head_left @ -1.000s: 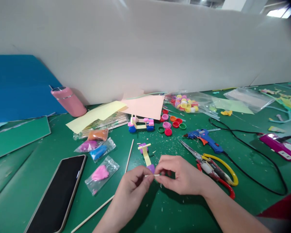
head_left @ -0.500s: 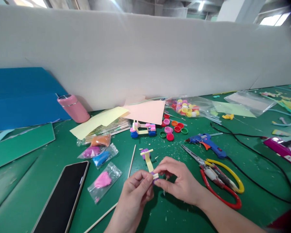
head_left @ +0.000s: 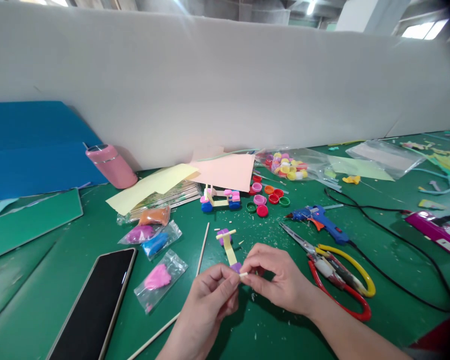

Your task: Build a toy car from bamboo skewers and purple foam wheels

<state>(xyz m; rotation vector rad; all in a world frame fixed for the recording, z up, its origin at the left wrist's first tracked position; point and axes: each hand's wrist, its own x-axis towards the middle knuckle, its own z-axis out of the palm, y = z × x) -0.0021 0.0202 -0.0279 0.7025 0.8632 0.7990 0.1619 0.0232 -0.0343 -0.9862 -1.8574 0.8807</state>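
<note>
A short pale wooden stick piece [head_left: 243, 274] is pinched between the fingertips of my left hand [head_left: 212, 300] and my right hand [head_left: 279, 277]. Both hands are closed, and part of the piece is hidden by the fingers. Just beyond them lies a small toy car frame [head_left: 230, 252], a pale yellow strip with purple caps at its ends and a stick across the far end. Its near end is partly covered by my fingers. Farther back stands another toy car [head_left: 220, 199] with blue and pink wheels. A long thin wooden stick [head_left: 203, 249] runs beneath my left forearm.
At right lie large scissors [head_left: 332, 275] and a blue glue gun [head_left: 318, 220] with its cord. Left are a phone [head_left: 93, 305] and bags of coloured clay [head_left: 159, 277]. Bottle caps [head_left: 260, 200], paper sheets [head_left: 225, 172] and a pink bottle [head_left: 112, 165] sit toward the white panel.
Two short stick ends showed side by side at my fingertips; now one shows, turned slightly. The purple cap at the frame's near end is more visible. The view has shifted slightly.
</note>
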